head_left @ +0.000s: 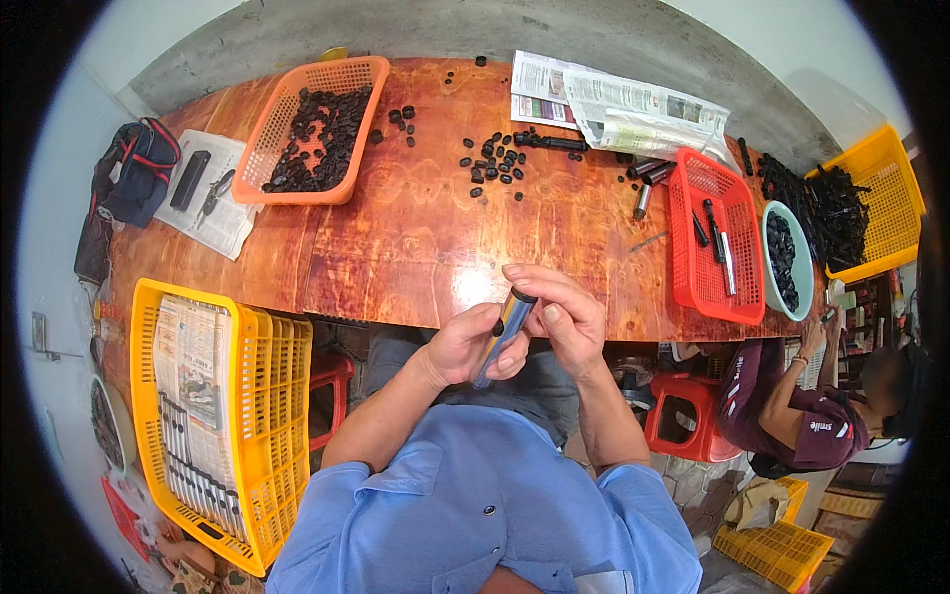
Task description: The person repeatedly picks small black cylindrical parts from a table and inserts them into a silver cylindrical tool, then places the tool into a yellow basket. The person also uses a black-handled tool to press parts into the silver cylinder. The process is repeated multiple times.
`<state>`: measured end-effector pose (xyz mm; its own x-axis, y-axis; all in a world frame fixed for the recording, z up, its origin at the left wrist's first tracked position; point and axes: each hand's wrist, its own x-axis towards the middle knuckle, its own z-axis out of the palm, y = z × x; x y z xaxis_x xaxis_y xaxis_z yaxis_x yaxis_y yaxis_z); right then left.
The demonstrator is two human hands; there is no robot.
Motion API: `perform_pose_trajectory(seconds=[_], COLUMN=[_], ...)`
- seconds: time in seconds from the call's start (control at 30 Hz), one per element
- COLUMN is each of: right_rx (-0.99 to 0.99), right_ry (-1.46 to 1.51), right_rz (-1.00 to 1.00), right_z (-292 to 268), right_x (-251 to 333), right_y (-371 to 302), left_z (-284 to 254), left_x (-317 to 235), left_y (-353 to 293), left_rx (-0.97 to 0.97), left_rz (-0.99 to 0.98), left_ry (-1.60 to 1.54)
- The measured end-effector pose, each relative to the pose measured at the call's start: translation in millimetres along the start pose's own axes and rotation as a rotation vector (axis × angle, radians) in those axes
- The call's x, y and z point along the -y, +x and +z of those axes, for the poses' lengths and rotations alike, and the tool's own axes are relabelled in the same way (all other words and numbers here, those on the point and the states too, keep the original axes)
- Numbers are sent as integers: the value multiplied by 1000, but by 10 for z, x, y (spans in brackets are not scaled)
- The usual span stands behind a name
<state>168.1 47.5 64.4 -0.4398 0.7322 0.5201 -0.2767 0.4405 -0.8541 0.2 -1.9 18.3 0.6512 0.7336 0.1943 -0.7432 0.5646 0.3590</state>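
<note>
Just past the table's near edge, my left hand point(473, 344) is closed around a slim blue-grey tube point(515, 314) with a black end. The tube is tilted, its black end up and toward the table. My right hand point(569, 319) is closed at that black end, with fingers on top of it and the thumb beside it. Its lower end sticks out below my left hand. On the table point(396, 267) ahead lie several small black caps point(492, 158). To their right are a black threaded tube point(550, 142) and several dark and silver tubes point(648, 176).
An orange basket point(353, 181) of black parts stands far left, a red basket point(744, 309) with tubes at right, beside a pale bowl point(806, 287). A yellow crate point(272, 396) stands lower left. At right, another person point(792, 406) sits working near the table.
</note>
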Motion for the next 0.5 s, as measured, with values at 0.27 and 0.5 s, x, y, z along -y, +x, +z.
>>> perform_pose_trajectory(seconds=[0.27,0.5], right_rx=[-78,-159], right_ry=[-260,-229], right_rz=[47,239], right_z=[64,80], right_x=[83,-35], right_y=[-16,-22], left_z=[133,75], left_x=[-38,41], left_y=[43,93], left_rx=[-302,-432], left_rz=[139,109], left_ry=[284,112])
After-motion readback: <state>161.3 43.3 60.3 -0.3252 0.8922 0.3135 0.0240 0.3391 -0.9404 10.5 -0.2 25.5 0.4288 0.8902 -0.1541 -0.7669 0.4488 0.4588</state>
